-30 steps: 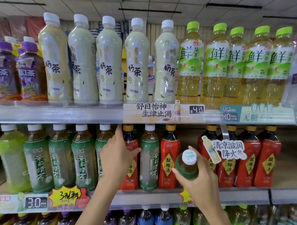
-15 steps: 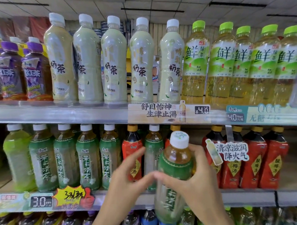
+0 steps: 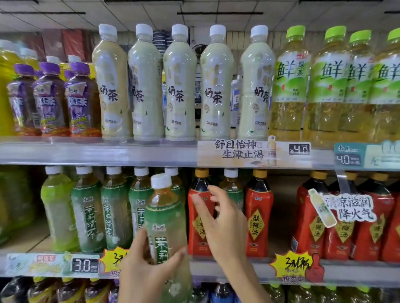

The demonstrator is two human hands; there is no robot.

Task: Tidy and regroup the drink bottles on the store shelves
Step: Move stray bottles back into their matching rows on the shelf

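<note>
Bottom-shelf bottles (image 3: 220, 296) cropped; labels perhaps unreadable.

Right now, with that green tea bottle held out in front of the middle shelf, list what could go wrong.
1. The left hand grips the green tea bottle low on its body; it could tip or slip.
2. The right hand reaches with open fingers at the red bottle; a nudge might topple the neighbouring bottles.
3. One white-capped green bottle stands among the red ones and may get overlooked.
</note>
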